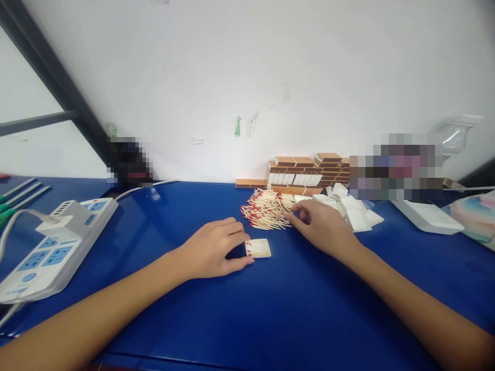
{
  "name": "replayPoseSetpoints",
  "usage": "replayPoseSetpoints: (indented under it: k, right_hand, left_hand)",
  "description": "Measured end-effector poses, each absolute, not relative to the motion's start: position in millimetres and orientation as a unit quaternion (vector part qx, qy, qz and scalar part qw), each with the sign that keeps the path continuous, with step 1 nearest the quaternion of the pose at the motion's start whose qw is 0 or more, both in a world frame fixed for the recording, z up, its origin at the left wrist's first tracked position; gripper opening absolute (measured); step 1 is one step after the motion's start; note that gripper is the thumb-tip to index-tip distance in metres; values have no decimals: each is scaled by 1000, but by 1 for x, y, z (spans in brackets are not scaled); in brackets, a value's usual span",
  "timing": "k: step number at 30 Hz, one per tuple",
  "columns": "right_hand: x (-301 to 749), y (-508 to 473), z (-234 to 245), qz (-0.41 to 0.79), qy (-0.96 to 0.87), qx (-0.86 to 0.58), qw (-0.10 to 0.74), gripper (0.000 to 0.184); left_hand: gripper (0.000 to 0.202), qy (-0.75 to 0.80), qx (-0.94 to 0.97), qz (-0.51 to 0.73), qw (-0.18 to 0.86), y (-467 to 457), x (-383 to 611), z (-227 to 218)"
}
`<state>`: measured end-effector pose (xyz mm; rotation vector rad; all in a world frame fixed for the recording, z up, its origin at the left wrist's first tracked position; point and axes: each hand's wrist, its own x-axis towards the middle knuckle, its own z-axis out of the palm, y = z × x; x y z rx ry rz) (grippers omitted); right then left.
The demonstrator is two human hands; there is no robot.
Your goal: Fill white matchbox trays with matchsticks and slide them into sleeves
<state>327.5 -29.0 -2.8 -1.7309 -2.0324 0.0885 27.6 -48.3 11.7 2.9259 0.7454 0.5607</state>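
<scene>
Left forearm [112, 309] crosses the table's [247, 319] near edge; left hand [212, 248] grips 1 tray [263, 244]; right hand [323, 225], narrow at matches [266, 210], hold unclear.

Left grip [214, 250], right grip [323, 226] and both slender forearms [127, 293] are bare.

A white power strip [54, 263] bears 1 charger [68, 226].

We've got a smooth, glossy tabletop [247, 319], wooden matches [266, 210], and matt paper pieces [358, 214] on the right. Far side, we log cardboard-looking matchboxes [292, 165], a matt, scuffed wall [209, 82] and shiny plastic film [458, 135] at right; left, a smooth plastic power strip [56, 255].
</scene>
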Motion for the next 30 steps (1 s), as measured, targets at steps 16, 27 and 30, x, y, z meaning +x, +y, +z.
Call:
replayPoseSetpoints:
  k: [16,27,30]
  right_hand:
    - [324,-21,-5,36,-748,-633,197,19]
    - [328,-17,-9,-13,-791,-578,197,23]
    - [330,-17,-10,-30,-800,-570,183,24]
  left_hand:
    - [33,242,952,182,42,-49,28,12]
    - [34,241,953,182,38,-48,28,12]
    - [35,239,953,184,38,-48,28,12]
